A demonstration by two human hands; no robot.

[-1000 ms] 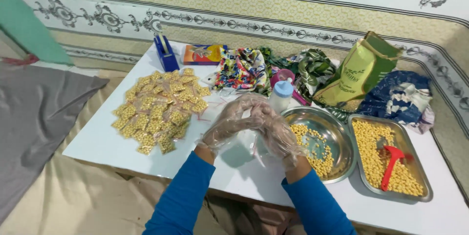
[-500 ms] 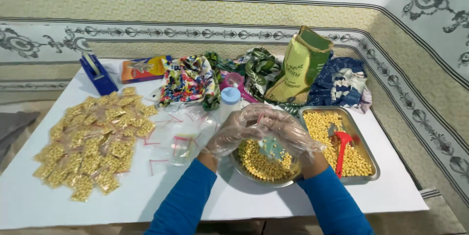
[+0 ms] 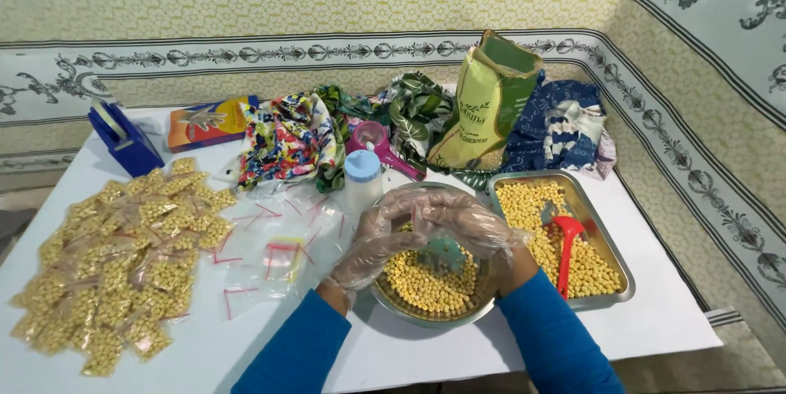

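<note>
Both my hands wear clear plastic gloves and meet over a round steel bowl (image 3: 426,316) half full of yellow chickpeas (image 3: 413,286). My right hand (image 3: 475,226) grips a small teal scoop (image 3: 443,253) that hangs just above the chickpeas. My left hand (image 3: 372,242) pinches what looks like a small clear bag (image 3: 414,218) with a red strip, right beside the scoop. The gloves blur the fingers. Blue sleeves cover both forearms.
A steel tray (image 3: 612,238) of chickpeas with a red scoop (image 3: 566,246) sits right of the bowl. Empty clear bags (image 3: 278,251) and a pile of filled bags (image 3: 123,255) lie left. Behind stand a white bottle (image 3: 363,177), a green-yellow sack (image 3: 487,103), cloths (image 3: 286,140) and a blue tape dispenser (image 3: 123,140).
My hands have moved right from over the table beside the bowl to over the bowl. My view has turned right with them, and the teal scoop now shows under the right hand.
</note>
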